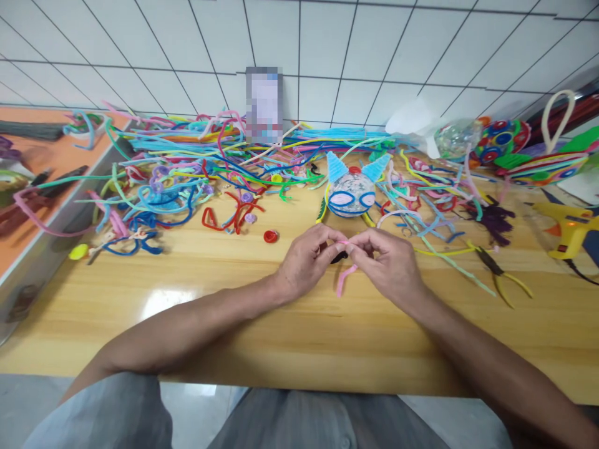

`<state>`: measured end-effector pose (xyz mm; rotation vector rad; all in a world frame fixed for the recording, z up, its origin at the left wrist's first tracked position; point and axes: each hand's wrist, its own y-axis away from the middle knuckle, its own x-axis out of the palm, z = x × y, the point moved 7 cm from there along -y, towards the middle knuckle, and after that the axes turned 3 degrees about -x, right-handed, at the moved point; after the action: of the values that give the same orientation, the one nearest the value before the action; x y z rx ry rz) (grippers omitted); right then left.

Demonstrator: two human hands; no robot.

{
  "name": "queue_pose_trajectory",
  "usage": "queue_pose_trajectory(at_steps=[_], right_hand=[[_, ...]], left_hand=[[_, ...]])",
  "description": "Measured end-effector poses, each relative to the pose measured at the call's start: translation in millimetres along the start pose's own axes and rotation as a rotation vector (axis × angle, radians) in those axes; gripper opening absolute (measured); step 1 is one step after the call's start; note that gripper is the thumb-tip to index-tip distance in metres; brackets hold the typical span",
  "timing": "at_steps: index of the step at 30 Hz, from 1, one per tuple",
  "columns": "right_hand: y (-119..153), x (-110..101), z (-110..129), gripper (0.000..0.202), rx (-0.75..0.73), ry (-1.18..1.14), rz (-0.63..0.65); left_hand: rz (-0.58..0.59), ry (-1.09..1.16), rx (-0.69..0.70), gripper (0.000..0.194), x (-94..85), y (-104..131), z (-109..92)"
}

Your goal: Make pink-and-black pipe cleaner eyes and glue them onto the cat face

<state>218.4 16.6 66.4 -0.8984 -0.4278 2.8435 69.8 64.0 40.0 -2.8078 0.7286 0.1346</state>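
The ball (354, 189) bears 2 ears (336, 168) and 2 eyes (340, 199); before it, left hand (307, 259) and right hand (390, 259) pinch a seemingly unattached pink stem (342, 282).

The hands (306, 260) partly hide the pink pipe cleaner (341, 282); the upright phone-shaped object (264, 103) is blurred.

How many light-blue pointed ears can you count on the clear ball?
2: one ear on the ball at upper left in the picture, the other ear at upper right. The ball's back is hidden.
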Motion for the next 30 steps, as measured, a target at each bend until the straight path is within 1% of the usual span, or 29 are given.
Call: queue_pose_trajectory(at_steps=[2, 4, 6, 8, 11, 14, 17, 19, 25, 27, 30], right_hand=[[-2.0, -2.1, 3.0, 0.014, -0.054, 0.055, 0.015], [-2.4, -2.5, 5.4, 0.012, -0.076, 0.066, 0.006], [-1.2, -1.0, 5.1, 0.010, -0.056, 0.044, -0.014], [1.1, 3.1, 3.0, 0.012, -0.020, 0.000, -0.016], [4.8, 9.8, 0.1, 0.017, 0.010, -0.055, -0.004], [7.4, 11.1, -0.6, 0.018, 0.007, -0.049, -0.034], [8.0, 11.0, -2.1, 0.020, 0.029, -0.059, -0.042], [7.0, 10.5, -3.6, 0.022, 0.052, -0.082, -0.030], [3.2, 10.3, -10.3, 0.025, 0.148, -0.219, 0.033], [3.6, 13.9, -11.8, 0.025, 0.169, -0.270, 0.062], [5.6, 19.8, -13.7, 0.024, 0.187, -0.303, 0.075]], left_hand=[[0.016, -0.110, 0.108, 0.014, -1.9, -2.1, -6.9], [0.010, -0.134, 0.134, 0.015, -3.5, -2.8, -8.1], [-0.017, -0.123, 0.096, 0.015, -4.6, -2.2, -5.3], [-0.034, -0.083, 0.025, 0.015, -3.8, -0.5, -0.7], [-0.034, 0.032, -0.090, 0.017, -0.4, 2.9, 5.7], [-0.052, 0.161, -0.150, 0.021, 1.2, 5.5, 8.5], [-0.052, 0.243, -0.157, 0.028, 2.9, 6.5, 9.4], [-0.034, 0.248, -0.149, 0.029, 4.2, 6.2, 9.1], [0.006, 0.074, -0.035, 0.015, 1.5, 3.1, 0.1], [-0.006, 0.059, -0.060, 0.015, 0.3, 3.0, 2.0], [-0.042, 0.095, -0.120, 0.018, 0.3, 4.6, 7.1]])
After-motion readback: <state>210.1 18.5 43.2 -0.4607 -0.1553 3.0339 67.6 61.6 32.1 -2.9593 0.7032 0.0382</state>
